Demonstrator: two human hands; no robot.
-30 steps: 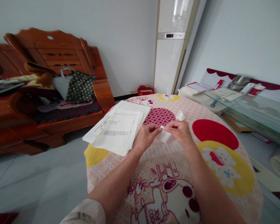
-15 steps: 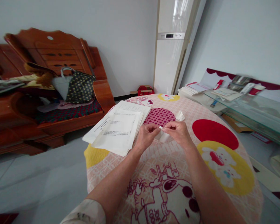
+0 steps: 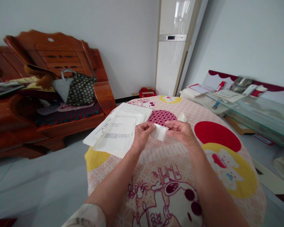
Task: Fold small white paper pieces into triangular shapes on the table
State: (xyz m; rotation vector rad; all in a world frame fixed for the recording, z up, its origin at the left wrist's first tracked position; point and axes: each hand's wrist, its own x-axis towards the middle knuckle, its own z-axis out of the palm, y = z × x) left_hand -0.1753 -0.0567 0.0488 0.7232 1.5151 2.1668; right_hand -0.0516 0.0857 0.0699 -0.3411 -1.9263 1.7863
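A small piece of white paper (image 3: pixel 159 133) with a few dark marks along its top is held over the patterned tablecloth. My left hand (image 3: pixel 142 134) pinches its upper left corner between thumb and forefinger. At the right edge, the thumb and fingers of my right hand (image 3: pixel 181 131) close on the same paper. Just beyond the right hand lies a crumpled white paper (image 3: pixel 182 117). To the left of my left hand sits a stack of printed sheets (image 3: pixel 115 132), its pages fanned unevenly.
The round table wears a pink cloth (image 3: pixel 163 154) with cartoon patches. A wooden sofa (image 3: pixel 68 56) with a dark patterned bag (image 3: pixel 81 88) stands at left. On the right is a glass table (image 3: pixel 257 110) carrying a paper cup (image 3: pixel 259 90). A tall white cabinet-style unit (image 3: pixel 171 60) stands behind.
The white paper, earlier a small bit pinched between both hands' fingertips, now shows a wider flat face. My hands have moved slightly apart.
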